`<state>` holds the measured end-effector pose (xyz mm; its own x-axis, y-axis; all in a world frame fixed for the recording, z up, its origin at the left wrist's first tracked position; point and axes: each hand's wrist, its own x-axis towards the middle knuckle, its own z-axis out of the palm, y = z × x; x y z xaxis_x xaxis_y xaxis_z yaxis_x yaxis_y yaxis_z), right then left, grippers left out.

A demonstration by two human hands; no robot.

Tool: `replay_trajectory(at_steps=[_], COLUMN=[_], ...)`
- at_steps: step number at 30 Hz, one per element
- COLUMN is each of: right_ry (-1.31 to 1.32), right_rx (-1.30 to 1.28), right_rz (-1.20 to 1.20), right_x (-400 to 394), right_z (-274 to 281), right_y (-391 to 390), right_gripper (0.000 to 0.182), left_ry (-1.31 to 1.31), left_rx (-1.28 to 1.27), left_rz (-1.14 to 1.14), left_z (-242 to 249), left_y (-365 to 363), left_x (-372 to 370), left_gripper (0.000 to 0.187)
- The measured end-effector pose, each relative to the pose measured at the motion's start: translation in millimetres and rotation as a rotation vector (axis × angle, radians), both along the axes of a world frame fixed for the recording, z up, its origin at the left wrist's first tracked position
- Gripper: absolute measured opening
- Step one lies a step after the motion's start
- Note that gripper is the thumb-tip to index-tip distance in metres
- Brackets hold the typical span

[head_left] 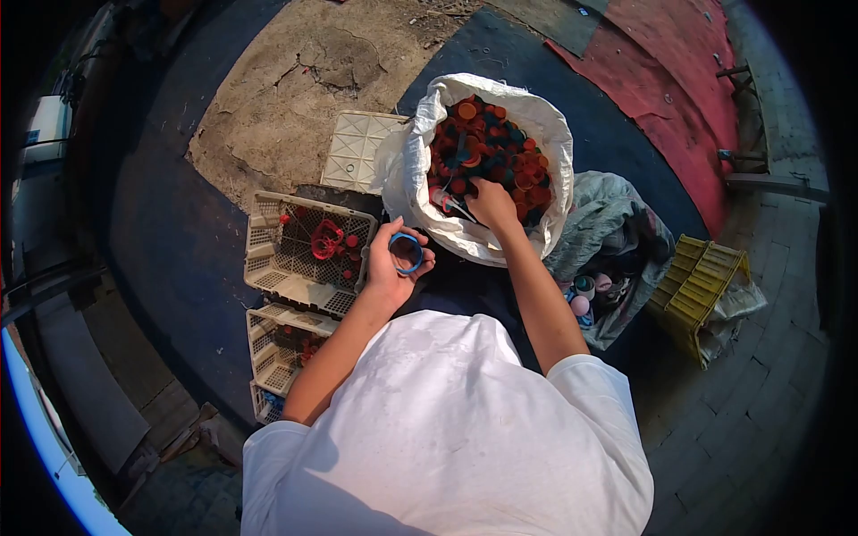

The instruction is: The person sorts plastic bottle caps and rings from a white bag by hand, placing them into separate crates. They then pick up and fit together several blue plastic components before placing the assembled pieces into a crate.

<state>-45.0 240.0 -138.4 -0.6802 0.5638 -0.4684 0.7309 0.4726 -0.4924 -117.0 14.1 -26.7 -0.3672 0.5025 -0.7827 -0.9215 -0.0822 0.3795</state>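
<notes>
My left hand (396, 261) holds a blue plastic ring (407, 252) between thumb and fingers, just right of a cream plastic crate (268, 241). My right hand (492, 203) reaches into a white sack (416, 156) filled with red, orange and dark bottle caps (487, 143), fingers closed among the caps near a thin pale strip. What it grips is hidden. The crate holds a few red rings (326, 239) and small red caps.
A second cream crate (268, 353) with red pieces stands below the first, and a flat crate lid (357, 147) lies behind. A grey bag (617, 228) with mixed caps sits at right, beside a yellow crate (702, 286). Red mat at far right.
</notes>
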Motion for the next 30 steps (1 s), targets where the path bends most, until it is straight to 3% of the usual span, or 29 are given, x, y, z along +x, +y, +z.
replay_trajectory(at_steps=[3,9,16,22,30], right_ry=[0.104,0.155,0.124,0.19,0.405], right_rx=[-0.01,-0.061,-0.068,0.044,0.13], right_rz=[0.017,-0.005,-0.005,-0.036,-0.237], right_x=[1,0,12,25,48], right_z=[-19,-37,9,26,50], right_y=[0,5,-3,-11,-12], right_gripper=[0.056,0.045,0.039,0.035,0.029], left_ry=[-0.017,-0.102,-0.138,-0.22,-0.175], left_rx=[0.023,0.062,0.18,0.445,0.404], left_rz=[0.011,0.079,0.087,0.077,0.111], left_z=[-3,-3,-4,-15,-8], left_y=[-8,-4,-2,-3,6], left_x=[-3,-1,-1,-1,-2], left_gripper=[0.033,0.033,0.033,0.037,0.033])
